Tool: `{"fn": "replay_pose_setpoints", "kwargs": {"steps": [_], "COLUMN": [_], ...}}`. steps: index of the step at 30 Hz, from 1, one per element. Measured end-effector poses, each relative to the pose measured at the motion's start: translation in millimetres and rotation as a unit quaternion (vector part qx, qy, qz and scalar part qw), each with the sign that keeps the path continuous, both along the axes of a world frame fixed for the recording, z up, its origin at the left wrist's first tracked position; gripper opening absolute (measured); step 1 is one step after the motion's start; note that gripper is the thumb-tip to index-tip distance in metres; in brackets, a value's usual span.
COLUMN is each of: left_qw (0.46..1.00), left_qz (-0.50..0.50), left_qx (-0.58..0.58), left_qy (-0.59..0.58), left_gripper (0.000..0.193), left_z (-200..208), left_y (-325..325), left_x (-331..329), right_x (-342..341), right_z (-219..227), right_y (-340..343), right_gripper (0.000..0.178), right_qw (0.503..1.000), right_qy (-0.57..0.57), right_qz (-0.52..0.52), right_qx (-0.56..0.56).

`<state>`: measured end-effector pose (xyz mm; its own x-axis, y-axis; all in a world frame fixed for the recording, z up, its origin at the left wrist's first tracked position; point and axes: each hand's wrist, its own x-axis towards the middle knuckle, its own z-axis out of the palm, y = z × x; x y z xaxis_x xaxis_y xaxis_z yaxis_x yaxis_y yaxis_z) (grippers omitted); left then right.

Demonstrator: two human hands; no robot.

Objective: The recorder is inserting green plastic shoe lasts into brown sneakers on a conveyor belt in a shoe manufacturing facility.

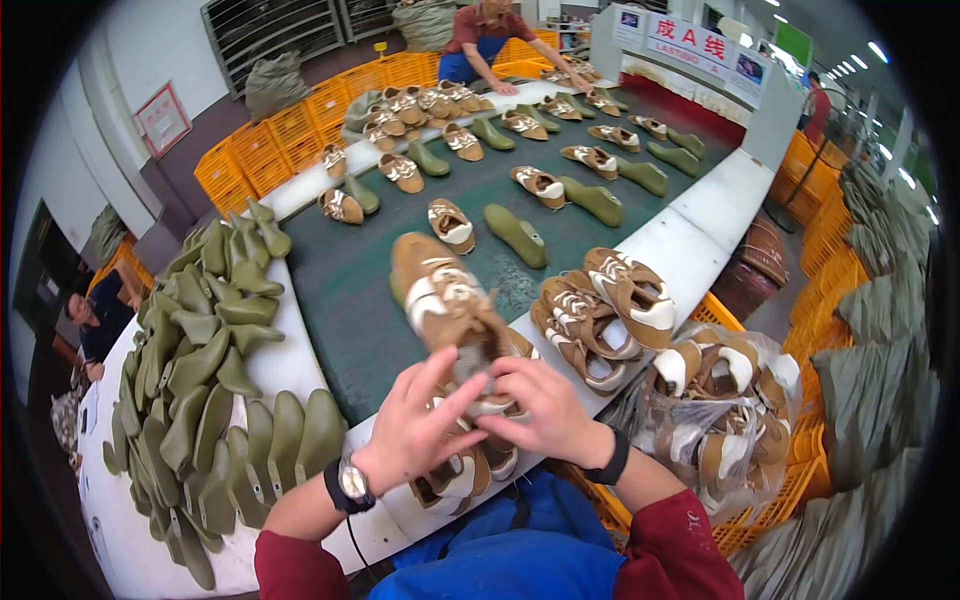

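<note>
Both hands meet at the heel of a brown sneaker with white trim and laces, its toe pointing away and raised over the belt's near edge. My left hand has its fingers and thumb at the left side of the shoe's opening. My right hand grips the heel from the right, fingers bent. A strip of green shows behind the shoe's left edge. Below my hands, more brown sneakers stand on the white ledge, partly hidden. To the right several sneakers are grouped on the ledge.
Green shoe lasts are heaped on the white table at left. Shoes and lasts lie in rows on the dark green belt. At right, a plastic bag of sneakers sits in an orange crate. A co-worker reaches over the far end.
</note>
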<state>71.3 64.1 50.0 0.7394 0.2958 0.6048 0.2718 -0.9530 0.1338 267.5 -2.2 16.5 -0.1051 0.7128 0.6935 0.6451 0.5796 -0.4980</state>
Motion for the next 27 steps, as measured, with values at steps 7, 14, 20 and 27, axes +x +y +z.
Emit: {"fn": "replay_pose_setpoints", "kwargs": {"steps": [7,14,20,27], "left_qw": [0.992,0.918,0.898,0.882], "left_qz": [0.105,0.327,0.371,0.378], "left_qx": [0.022,-0.226,-0.218,-0.277], "left_qy": [0.060,-0.002,0.089,0.058], "left_gripper": [0.044,0.043,0.042,0.058], "left_z": [-1.4,-50.6,-147.7,-215.7], "left_y": [12.0,154.9,255.0,333.4], "left_x": [-25.6,-96.1,-90.2,-35.9], "right_x": [-11.1,38.6,56.4,65.4], "right_z": [11.0,-37.1,-55.7,-51.7], "right_y": [-11.4,-55.3,-75.7,-58.2], "right_gripper": [0.042,0.026,0.020,0.016], "right_qw": [0.993,0.978,0.957,0.945], "right_qy": [0.060,0.082,0.119,0.111], "right_qz": [0.068,-0.075,-0.123,-0.139], "right_qx": [-0.072,-0.175,-0.235,-0.275]}}
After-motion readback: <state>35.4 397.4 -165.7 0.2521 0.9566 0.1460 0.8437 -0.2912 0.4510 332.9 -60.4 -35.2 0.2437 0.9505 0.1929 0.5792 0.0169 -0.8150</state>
